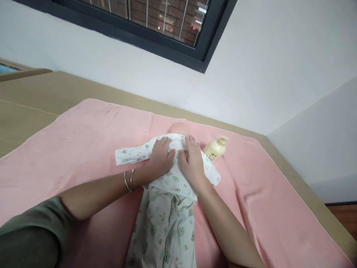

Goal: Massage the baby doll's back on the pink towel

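Observation:
A doll in a white, leaf-patterned top (174,176) and matching trousers (164,227) lies stretched out, its bald head (179,128) pointing away from me. Its sleeves spread to either side. My left hand (161,158) rests flat on the left of the upper body, fingers extended. On the right side, my right hand (192,160) lies with its fingers stretched toward the shoulder. Neither hand grips anything. Whether the doll lies face up or face down I cannot tell. A cream pump bottle (214,149) lies tilted beside the right sleeve.
Under the doll a pink blanket (92,137) covers much of a wooden surface (41,91). A white wall (259,67) rises behind it, with a dark-framed window (200,63) above. Folds run through the blanket at right.

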`<state>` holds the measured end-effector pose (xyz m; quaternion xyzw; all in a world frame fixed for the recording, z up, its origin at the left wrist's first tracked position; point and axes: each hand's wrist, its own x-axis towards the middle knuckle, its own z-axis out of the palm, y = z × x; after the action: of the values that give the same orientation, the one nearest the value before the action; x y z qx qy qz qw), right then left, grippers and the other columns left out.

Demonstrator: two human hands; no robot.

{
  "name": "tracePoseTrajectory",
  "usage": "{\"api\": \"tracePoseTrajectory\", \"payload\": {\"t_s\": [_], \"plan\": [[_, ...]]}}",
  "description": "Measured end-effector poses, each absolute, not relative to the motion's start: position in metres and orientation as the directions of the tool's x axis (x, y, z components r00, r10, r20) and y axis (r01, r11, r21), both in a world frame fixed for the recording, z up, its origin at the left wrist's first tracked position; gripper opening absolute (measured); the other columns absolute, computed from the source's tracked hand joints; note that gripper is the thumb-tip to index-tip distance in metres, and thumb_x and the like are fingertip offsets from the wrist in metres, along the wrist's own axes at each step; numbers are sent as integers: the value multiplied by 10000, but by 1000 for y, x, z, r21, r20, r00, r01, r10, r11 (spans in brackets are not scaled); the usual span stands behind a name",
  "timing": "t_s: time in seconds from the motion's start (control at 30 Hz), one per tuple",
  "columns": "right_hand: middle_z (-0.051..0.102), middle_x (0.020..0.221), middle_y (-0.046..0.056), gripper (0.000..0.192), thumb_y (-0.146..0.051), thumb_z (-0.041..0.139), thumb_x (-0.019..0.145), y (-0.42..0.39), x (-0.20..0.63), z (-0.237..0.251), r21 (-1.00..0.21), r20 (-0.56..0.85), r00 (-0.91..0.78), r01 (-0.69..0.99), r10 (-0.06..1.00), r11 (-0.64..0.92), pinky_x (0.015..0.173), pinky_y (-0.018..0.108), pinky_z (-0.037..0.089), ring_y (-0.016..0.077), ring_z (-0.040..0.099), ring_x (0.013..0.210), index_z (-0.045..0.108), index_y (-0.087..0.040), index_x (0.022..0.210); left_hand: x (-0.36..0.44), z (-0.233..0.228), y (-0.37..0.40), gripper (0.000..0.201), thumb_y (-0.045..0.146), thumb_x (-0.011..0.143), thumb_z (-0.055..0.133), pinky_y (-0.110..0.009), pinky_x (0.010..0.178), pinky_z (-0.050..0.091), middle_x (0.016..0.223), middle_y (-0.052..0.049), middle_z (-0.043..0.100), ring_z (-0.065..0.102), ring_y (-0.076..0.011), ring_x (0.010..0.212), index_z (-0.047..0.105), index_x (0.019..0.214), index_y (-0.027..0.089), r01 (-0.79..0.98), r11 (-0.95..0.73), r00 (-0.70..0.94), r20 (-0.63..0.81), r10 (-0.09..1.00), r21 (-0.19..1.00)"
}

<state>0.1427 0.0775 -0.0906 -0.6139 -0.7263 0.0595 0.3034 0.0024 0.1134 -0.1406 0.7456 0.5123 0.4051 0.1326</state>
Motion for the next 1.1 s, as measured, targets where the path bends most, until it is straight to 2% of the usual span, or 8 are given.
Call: {"api": "tracePoseTrajectory", "payload": {"t_s": [0.23, 0.4, 0.5, 0.6, 0.77, 0.93, 1.03, 1.1], "plan": [[349, 1622, 179, 576, -309, 354, 1014, 81, 140, -96, -440, 236, -173, 859, 956, 264, 1278, 524, 158, 273, 229, 1557, 430, -58, 1526, 2, -143, 114, 427, 269, 980, 344, -572, 1196, 345, 1359, -185, 626, 524, -318, 1349, 520, 1345, 135, 633, -483, 134, 529, 838, 605], [300, 1653, 131, 594, -322, 361, 1015, 77, 143, -87, -452, 357, -113, 847, 927, 278, 1282, 502, 175, 241, 207, 1564, 366, -113, 1571, 1, -143, 114, 442, 291, 983, 347, -586, 1217, 309, 1396, -175, 609, 509, -316, 1369, 513, 1365, 143, 624, -468, 134, 504, 853, 626], [335, 1633, 163, 573, -294, 353, 1013, 80, 142, -89, -425, 305, -133, 867, 943, 260, 1279, 517, 170, 260, 229, 1557, 412, -73, 1538, 2, -142, 114, 447, 288, 969, 359, -572, 1209, 328, 1388, -181, 613, 516, -318, 1356, 532, 1348, 127, 618, -472, 127, 512, 849, 629], [411, 1594, 168, 528, -307, 355, 1021, 84, 141, -92, -410, 227, -179, 874, 957, 260, 1268, 533, 191, 278, 296, 1532, 496, -99, 1486, 2, -143, 115, 441, 278, 955, 369, -562, 1183, 368, 1350, -166, 639, 533, -314, 1331, 553, 1333, 144, 610, -474, 114, 522, 845, 635], [367, 1619, 163, 550, -296, 386, 1009, 83, 141, -92, -412, 295, -152, 871, 943, 269, 1276, 495, 195, 257, 268, 1544, 452, -96, 1517, 1, -146, 117, 448, 306, 968, 368, -531, 1192, 362, 1363, -178, 631, 533, -308, 1323, 569, 1319, 112, 612, -489, 132, 529, 838, 622], [384, 1603, 190, 535, -271, 350, 1017, 84, 139, -99, -378, 241, -202, 881, 949, 284, 1269, 518, 197, 291, 271, 1541, 486, -47, 1483, 2, -148, 120, 458, 293, 963, 354, -520, 1190, 368, 1378, -194, 626, 539, -306, 1319, 602, 1287, 84, 632, -488, 147, 525, 838, 602], [375, 1610, 176, 545, -305, 380, 1012, 81, 144, -88, -410, 255, -188, 867, 948, 282, 1267, 514, 212, 283, 272, 1542, 483, -74, 1494, 0, -143, 116, 446, 296, 967, 356, -569, 1219, 310, 1403, -146, 629, 508, -291, 1377, 608, 1305, 150, 633, -482, 168, 501, 849, 606], [363, 1619, 161, 559, -323, 395, 1007, 77, 153, -72, -443, 297, -160, 850, 941, 284, 1268, 512, 217, 273, 272, 1543, 468, -91, 1510, -3, -135, 108, 441, 299, 980, 346, -605, 1251, 221, 1435, -110, 620, 461, -274, 1436, 615, 1310, 188, 584, -548, 244, 515, 822, 599]]}}
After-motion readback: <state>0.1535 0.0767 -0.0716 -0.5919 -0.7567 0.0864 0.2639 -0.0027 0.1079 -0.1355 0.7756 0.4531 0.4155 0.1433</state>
